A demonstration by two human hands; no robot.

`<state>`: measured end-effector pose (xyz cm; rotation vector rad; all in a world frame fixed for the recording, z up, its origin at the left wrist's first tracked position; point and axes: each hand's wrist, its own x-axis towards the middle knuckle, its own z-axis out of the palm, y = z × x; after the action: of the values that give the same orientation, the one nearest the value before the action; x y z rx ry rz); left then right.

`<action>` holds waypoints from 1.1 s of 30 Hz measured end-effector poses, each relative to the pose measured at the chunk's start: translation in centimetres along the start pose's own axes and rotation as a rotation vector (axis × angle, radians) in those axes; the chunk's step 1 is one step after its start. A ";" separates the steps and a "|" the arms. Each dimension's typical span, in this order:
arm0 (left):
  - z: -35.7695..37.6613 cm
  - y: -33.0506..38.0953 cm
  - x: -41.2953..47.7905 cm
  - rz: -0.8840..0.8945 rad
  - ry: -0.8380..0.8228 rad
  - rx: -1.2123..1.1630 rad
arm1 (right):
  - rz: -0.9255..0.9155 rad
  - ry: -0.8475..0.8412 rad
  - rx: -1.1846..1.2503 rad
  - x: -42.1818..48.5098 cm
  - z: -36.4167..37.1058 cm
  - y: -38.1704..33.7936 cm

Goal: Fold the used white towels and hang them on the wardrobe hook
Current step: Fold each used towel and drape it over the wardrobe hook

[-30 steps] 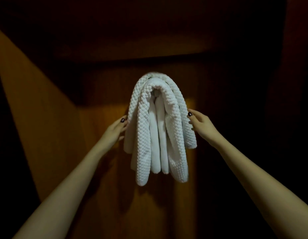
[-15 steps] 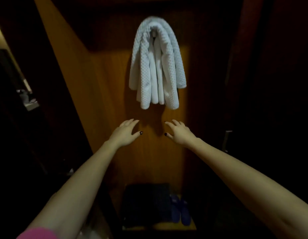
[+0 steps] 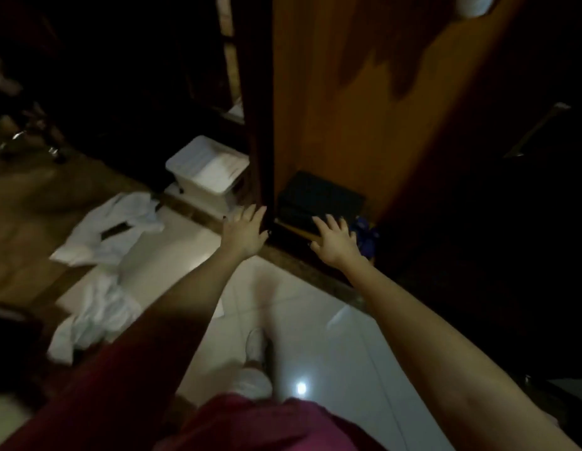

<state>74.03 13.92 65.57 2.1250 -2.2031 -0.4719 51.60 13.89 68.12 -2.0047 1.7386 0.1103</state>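
1. Pale glossy floor tiles [image 3: 315, 336] run up to a wooden wardrobe [image 3: 348, 109] on the far right.
2. My left hand [image 3: 244, 232] and right hand [image 3: 335, 244] reach forward, fingers [image 3: 330, 222] spread and holding nothing.
3. A white towel [image 3: 472, 4] hangs at the wardrobe's top edge, mostly cut off from view.
4. Crumpled white cloths [image 3: 110, 229] lie on the floor at the left, near a white bin [image 3: 208, 170].

Two hands are in view: one left hand [image 3: 245, 232] and one right hand [image 3: 335, 242]. Two crumpled white cloths lie on the floor [image 3: 315, 320]: a farther cloth [image 3: 110, 229] and a nearer cloth [image 3: 94, 317]. There is one white plastic bin [image 3: 208, 170], one dark box [image 3: 319, 196], one white shoe [image 3: 257, 346] and one hanging white towel [image 3: 472, 6], only its tip showing. The blue slippers [image 3: 366, 236] are too blurred to count.
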 end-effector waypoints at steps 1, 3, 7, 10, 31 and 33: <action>1.6 -1.3 -2.4 -0.065 -0.018 -0.034 | -0.021 -0.031 -0.002 -0.8 2.1 -1.2; 4.3 -3.7 -6.7 -0.184 -0.058 -0.081 | -0.042 -0.089 0.012 -2.2 6.0 -3.7; 7.9 -8.0 -14.1 -0.355 -0.058 -0.064 | -0.138 -0.241 -0.034 -3.8 12.4 -8.2; 10.0 -10.9 -18.7 -0.457 -0.071 -0.049 | -0.197 -0.358 -0.108 -2.9 15.5 -10.3; 26.8 -38.2 -6.5 -0.614 -0.225 -0.224 | -0.243 -0.518 -0.230 25.2 40.2 -23.3; 31.5 -40.7 -2.7 -0.599 -0.205 -0.245 | -0.272 -0.492 -0.243 29.7 44.7 -22.4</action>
<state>106.06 21.92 26.01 2.6539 -1.4352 -0.9646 89.56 6.58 24.71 -2.1297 1.1792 0.6890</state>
